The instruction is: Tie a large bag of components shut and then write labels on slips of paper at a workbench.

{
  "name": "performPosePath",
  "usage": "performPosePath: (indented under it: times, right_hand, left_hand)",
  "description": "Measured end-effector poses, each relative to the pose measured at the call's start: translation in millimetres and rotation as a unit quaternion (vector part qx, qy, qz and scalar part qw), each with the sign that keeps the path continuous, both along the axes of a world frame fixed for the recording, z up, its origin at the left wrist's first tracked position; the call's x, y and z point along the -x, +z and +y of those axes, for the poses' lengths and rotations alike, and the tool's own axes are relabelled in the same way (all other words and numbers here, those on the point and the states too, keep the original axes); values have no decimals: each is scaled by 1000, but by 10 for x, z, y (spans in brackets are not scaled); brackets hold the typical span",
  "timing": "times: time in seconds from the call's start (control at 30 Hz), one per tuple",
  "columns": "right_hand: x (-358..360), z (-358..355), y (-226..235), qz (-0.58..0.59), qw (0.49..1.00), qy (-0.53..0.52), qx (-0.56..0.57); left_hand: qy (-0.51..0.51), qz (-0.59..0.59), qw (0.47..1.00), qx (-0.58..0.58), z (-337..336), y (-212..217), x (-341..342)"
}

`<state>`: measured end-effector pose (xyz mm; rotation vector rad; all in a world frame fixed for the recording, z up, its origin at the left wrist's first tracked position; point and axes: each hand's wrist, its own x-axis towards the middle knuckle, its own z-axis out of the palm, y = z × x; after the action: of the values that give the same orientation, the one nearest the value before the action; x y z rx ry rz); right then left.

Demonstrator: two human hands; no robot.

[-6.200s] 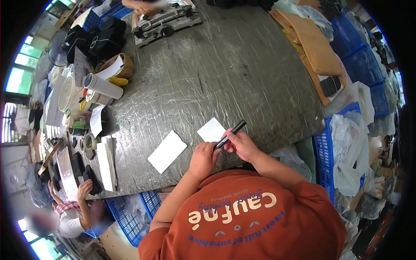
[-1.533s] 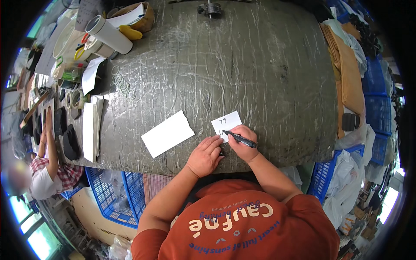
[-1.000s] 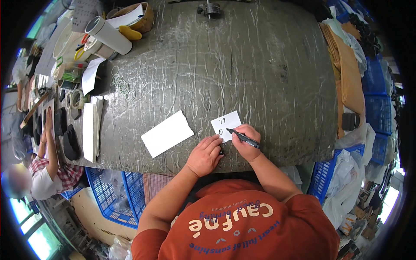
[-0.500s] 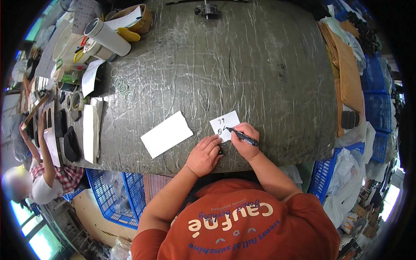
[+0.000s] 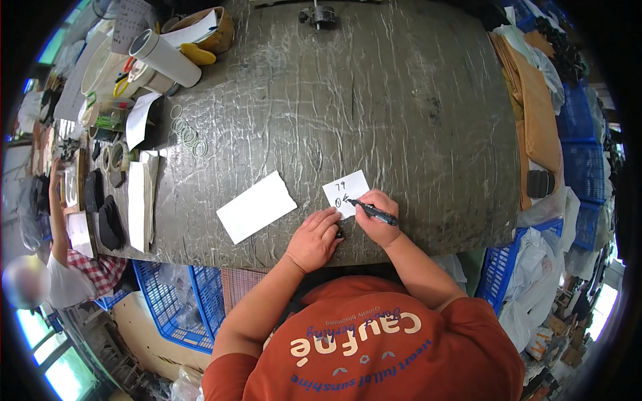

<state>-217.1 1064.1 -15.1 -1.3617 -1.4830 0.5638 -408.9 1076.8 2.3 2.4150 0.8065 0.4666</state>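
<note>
Workshop seen from above: wide grey worktop wrapped in wrinkled clear film, blue crates around its edges.

Small white card lies flat near the worktop's near edge, just right of centre. Dark handwritten marks on it. Right hand sits at the card's 5 o'clock, fingers clenched around a black marker; marker tip touches the card's lower left part, barrel pointing away toward 4 o'clock. Left hand rests at the card's 7 o'clock, fingers curled, fingertips at the card's lower corner; a small dark thing shows under them, cannot tell whether it is held. Both forearms come in from 6 o'clock; orange shirt fills the lower frame.

Larger blank white card lies at 9 o'clock from the small one, apart from it, tilted, touched by neither hand.

Further out at 10 o'clock: loose clear rings on the film, then a stack of white sheets at the worktop's left edge. At 11 o'clock, far corner: white roll lying on its side, brown basket with paper and a yellow thing in it. At 12 o'clock, far edge: dark metal fitting. At 3 o'clock: brown sheets stacked along the right edge, blue crate beyond.

At 8 o'clock, off the worktop: another person in a checked sleeve, arm reaching up along the left side.
</note>
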Motion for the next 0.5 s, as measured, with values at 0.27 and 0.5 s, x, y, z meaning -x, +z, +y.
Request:
performPosePath:
  times: [0.27,0.5]
  right_hand:
    - [-22,-18,11,-4,1000,15,4]
    - [-64,35,67,-2,999,-20,-25]
  left_hand:
    - [1,3,1000,-4,-10,-3,-4]
    - [3,2,1000,-3,-10,-4,-7]
